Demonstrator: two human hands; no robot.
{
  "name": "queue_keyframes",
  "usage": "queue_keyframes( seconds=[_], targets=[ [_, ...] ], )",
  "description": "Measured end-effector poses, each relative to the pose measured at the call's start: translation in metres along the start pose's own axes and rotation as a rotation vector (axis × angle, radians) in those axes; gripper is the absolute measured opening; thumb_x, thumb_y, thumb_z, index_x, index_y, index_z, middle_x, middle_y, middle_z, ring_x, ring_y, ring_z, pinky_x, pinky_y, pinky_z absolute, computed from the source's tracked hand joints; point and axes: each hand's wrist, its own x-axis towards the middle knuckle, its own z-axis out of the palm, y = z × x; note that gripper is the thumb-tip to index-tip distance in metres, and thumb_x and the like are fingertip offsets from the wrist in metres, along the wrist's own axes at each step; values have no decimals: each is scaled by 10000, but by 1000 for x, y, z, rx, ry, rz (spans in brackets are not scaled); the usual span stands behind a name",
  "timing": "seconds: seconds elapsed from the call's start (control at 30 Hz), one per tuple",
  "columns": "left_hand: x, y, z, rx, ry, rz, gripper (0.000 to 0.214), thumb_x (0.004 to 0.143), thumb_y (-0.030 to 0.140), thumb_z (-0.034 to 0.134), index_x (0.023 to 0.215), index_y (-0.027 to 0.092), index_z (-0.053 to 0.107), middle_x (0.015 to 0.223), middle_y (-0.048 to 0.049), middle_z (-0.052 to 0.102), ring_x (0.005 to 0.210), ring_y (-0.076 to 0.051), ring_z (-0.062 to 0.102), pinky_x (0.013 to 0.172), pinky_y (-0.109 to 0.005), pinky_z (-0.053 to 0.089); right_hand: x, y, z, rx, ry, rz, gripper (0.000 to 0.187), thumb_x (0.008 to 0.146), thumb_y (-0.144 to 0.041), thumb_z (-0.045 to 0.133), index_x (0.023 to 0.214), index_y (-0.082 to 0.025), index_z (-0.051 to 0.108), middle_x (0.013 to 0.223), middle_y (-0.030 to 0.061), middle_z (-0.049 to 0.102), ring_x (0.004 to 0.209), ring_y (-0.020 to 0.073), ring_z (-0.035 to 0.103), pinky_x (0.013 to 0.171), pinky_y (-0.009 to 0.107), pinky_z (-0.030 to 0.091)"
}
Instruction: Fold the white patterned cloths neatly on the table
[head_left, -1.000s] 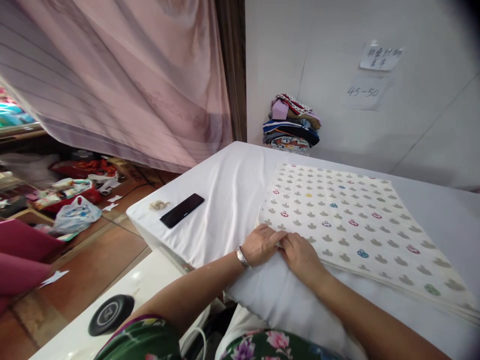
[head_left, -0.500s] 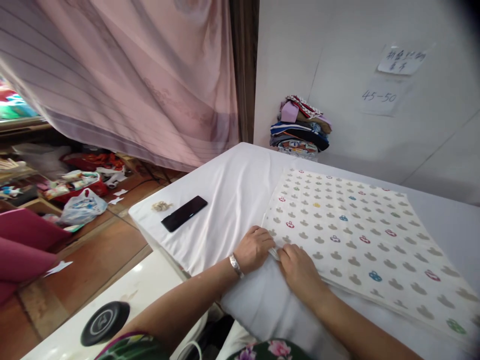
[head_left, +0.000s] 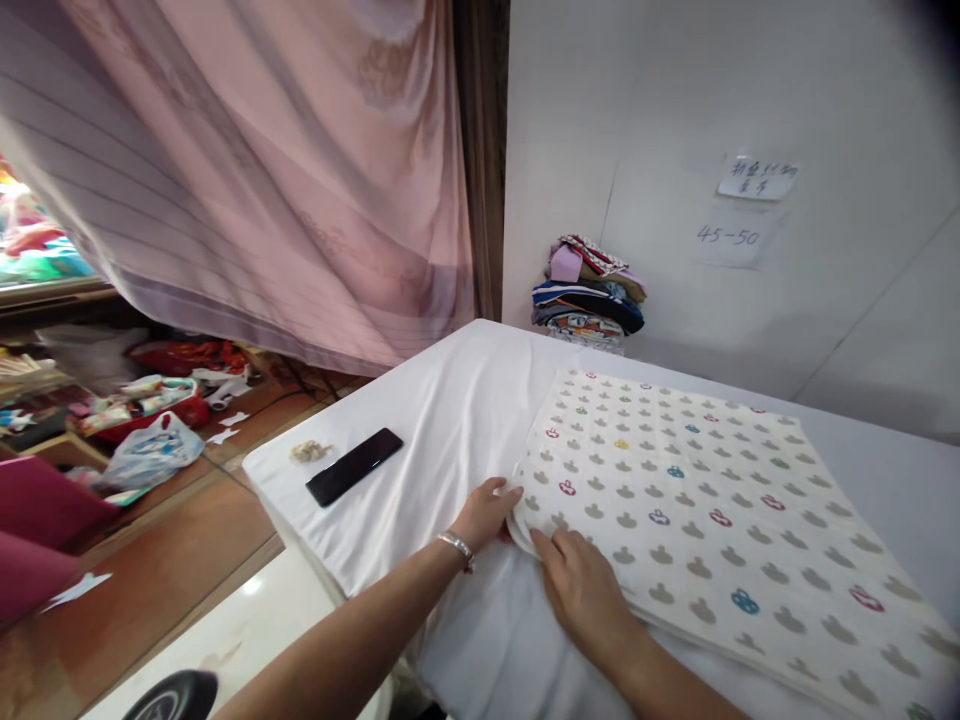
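Note:
A folded white cloth [head_left: 720, 490] printed with grey bunny heads and a few coloured ones lies flat on the white-covered table [head_left: 442, 420]. At its near left corner, my left hand [head_left: 484, 515], with a silver bracelet at the wrist, has its fingers closed on the edge. Just right of it, my right hand [head_left: 585, 585] grips the near edge of the same cloth between thumb and fingers. The thumb tips are partly hidden by the cloth and hands.
A black phone [head_left: 355, 467] and a small beige clump [head_left: 310, 451] lie on the table's left side. Folded clothes [head_left: 589, 295] are stacked by the wall. A black round object [head_left: 176, 697] sits on a white surface at lower left. A pink curtain [head_left: 322, 180] hangs behind.
The view has tilted up, so everything sits lower in the picture. My hands have moved slightly apart along the cloth's edge, and its corner looks rounder and flatter.

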Motion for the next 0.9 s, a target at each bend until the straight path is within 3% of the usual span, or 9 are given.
queue_keyframes(
  seconds=[0.07, 0.17, 0.3, 0.4, 0.53, 0.67, 0.77, 0.9],
  targets=[
    [7, 1, 4, -29, 42, 32, 462, 780, 300, 542, 1185, 120, 412, 794, -35, 622, 601, -134, 600, 507, -239, 478, 1, -1, -1, -13, -2, 0, 386, 815, -72, 407, 1177, -185, 477, 830, 50, 529, 722, 184, 481, 625, 302, 372],
    [15, -1, 8, 71, 141, 177, 388, 716, 134, 530, 1100, 135, 468, 717, 3, 595, 621, -121, 576, 528, -221, 443, 1, -3, -3, -12, -28, -5, 416, 807, -60, 440, 1203, -190, 459, 832, 45, 522, 719, 180, 475, 621, 296, 359],
    [18, -5, 7, 328, 261, 332, 398, 681, 112, 505, 1076, 157, 489, 643, 34, 556, 614, -126, 553, 561, -231, 420, 0, -3, -4, 4, -25, -30, 417, 808, -63, 462, 1207, -186, 448, 838, 44, 517, 740, 179, 464, 635, 293, 352],
    [17, -4, 5, 446, 251, 294, 441, 661, 101, 515, 1099, 146, 485, 695, 7, 603, 666, -143, 578, 582, -236, 428, 0, -3, -3, -1, -34, -32, 355, 809, -65, 463, 1140, -192, 486, 832, 41, 511, 745, 182, 460, 636, 294, 343],
    [27, 6, 5, 304, 187, 175, 423, 727, 198, 555, 1137, 123, 484, 891, -77, 666, 775, -166, 622, 653, -254, 470, 1, -4, -2, -8, -33, -21, 353, 798, -47, 464, 1116, -196, 497, 826, 38, 504, 737, 183, 460, 622, 293, 330],
    [52, 20, 8, 219, 234, 126, 334, 817, 298, 506, 1103, 129, 531, 1051, -121, 646, 921, -182, 618, 749, -268, 477, 0, -4, 0, -24, -6, -21, 375, 797, -41, 455, 1132, -205, 488, 815, 34, 500, 728, 179, 462, 616, 291, 334],
    [77, 32, 13, 253, 237, 124, 275, 842, 279, 476, 1043, 121, 576, 1057, -125, 644, 966, -191, 606, 780, -270, 468, -1, -4, 0, -51, -7, -38, 388, 788, -38, 468, 1140, -198, 487, 818, 40, 506, 736, 182, 469, 619, 296, 349],
    [107, 51, 21, 333, 195, 135, 239, 878, 281, 454, 951, 117, 612, 947, -97, 658, 864, -169, 622, 750, -289, 486, -1, -5, -1, -63, -46, -30, 409, 747, -19, 500, 1121, -183, 502, 833, 48, 516, 750, 192, 477, 636, 312, 367]
  ],
)
